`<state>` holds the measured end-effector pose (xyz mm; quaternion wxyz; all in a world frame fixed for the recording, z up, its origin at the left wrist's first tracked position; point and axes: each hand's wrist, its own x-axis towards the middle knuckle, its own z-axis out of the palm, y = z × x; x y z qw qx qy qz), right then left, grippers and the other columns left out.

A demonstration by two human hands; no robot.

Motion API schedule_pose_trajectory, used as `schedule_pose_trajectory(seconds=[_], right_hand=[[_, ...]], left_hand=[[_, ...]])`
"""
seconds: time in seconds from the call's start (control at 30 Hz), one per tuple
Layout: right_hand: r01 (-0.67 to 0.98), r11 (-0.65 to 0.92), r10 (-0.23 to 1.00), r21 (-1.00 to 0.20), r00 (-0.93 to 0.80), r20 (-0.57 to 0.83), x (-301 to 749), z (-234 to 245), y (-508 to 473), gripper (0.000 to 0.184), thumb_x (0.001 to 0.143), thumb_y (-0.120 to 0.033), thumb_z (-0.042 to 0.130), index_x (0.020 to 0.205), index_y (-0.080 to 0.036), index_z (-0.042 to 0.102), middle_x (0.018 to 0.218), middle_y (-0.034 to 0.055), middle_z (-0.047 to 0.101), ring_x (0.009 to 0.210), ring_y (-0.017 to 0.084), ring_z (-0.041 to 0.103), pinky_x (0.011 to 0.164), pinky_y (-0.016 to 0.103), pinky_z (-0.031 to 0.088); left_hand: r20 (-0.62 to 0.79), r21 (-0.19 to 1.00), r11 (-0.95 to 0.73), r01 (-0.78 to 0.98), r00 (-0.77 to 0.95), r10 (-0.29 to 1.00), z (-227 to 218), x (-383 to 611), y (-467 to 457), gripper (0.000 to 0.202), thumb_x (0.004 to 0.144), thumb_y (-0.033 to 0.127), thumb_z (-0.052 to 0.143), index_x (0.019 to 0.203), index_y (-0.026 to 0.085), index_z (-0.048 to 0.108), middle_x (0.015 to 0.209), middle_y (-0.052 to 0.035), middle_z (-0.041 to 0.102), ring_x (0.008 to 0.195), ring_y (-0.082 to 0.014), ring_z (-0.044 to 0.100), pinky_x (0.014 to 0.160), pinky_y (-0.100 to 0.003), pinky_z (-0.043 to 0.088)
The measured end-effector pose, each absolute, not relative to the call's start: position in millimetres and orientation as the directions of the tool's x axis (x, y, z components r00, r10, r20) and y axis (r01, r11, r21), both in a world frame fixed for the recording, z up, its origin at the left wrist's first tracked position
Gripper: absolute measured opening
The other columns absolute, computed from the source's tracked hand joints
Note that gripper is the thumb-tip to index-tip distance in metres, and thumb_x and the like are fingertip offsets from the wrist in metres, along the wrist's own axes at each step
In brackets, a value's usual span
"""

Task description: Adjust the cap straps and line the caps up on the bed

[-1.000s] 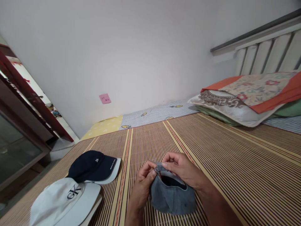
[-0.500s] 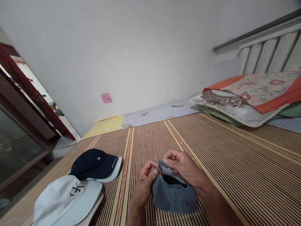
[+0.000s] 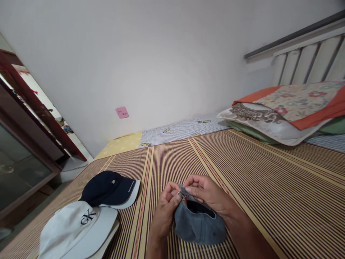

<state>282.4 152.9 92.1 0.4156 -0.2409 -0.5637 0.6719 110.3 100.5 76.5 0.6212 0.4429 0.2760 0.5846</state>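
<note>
A grey-blue baseball cap [image 3: 199,226] rests on the striped mat with its back strap opening facing up. My left hand [image 3: 166,208] pinches the strap end at a small metal buckle [image 3: 182,194]. Fingers of my right hand [image 3: 206,190] are closed on the strap's other end, close beside the buckle. Whether the strap passes through the buckle I cannot tell. To the left lie a navy cap [image 3: 106,189] with a white-edged brim and a white cap [image 3: 67,226] with dark letters, their edges touching.
The striped bamboo mat [image 3: 229,165] covers the bed. Pillows [image 3: 269,124] under an orange floral cloth [image 3: 302,100] are stacked at the right, below a radiator [image 3: 309,61]. A pink note [image 3: 122,112] is on the wall. A doorway stands at the far left.
My right hand has shifted slightly left and down toward the buckle, bringing the strap end nearer to it. My left hand has barely moved. The other caps are unchanged.
</note>
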Motion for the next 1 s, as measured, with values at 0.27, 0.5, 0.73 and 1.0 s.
schedule_pose_trajectory(seconds=[0.27,0.5,0.73,1.0], right_hand=[[-0.275,-0.048,0.797,-0.96,-0.59,0.129,282.8,90.4,152.7,0.028,0.078,-0.04,0.079,0.084,-0.016,0.066,0.069,-0.0017,0.067,0.049,0.004,0.04,0.046,0.021,0.024],[-0.258,-0.054,0.784,-0.965,-0.609,0.119,284.1,92.7,151.0,0.029,0.077,-0.042,0.079,0.082,-0.018,0.063,0.066,-0.0031,0.066,0.047,0.004,0.04,0.045,0.02,0.025],[-0.263,-0.111,0.782,-0.958,-0.618,0.079,283.3,92.3,153.0,0.027,0.075,-0.038,0.08,0.081,-0.018,0.062,0.064,-0.0029,0.066,0.046,0.004,0.039,0.044,0.019,0.023],[-0.266,-0.096,0.778,-0.959,-0.621,0.095,281.8,91.9,151.3,0.028,0.075,-0.039,0.081,0.08,-0.017,0.063,0.064,-0.0023,0.067,0.046,0.004,0.04,0.044,0.019,0.023]], left_hand=[[0.202,0.892,-0.106,-0.439,0.178,0.963,74.5,108.1,101.6,0.02,0.089,0.03,0.083,0.088,0.02,0.066,0.079,0.0002,0.072,0.073,-0.0112,0.064,0.07,-0.019,0.047],[0.237,0.912,-0.172,-0.371,0.136,0.962,69.3,103.6,103.7,0.018,0.085,0.033,0.086,0.087,0.02,0.073,0.08,0.0005,0.073,0.075,-0.013,0.066,0.076,-0.021,0.049],[0.207,0.908,-0.152,-0.391,0.102,0.973,72.3,107.2,102.6,0.021,0.084,0.032,0.087,0.086,0.02,0.071,0.079,0.0006,0.071,0.075,-0.0132,0.064,0.071,-0.021,0.048],[0.216,0.899,-0.174,-0.401,0.062,0.974,71.4,108.3,103.9,0.02,0.083,0.031,0.088,0.086,0.02,0.071,0.08,0.0016,0.07,0.075,-0.0118,0.064,0.07,-0.02,0.048]])
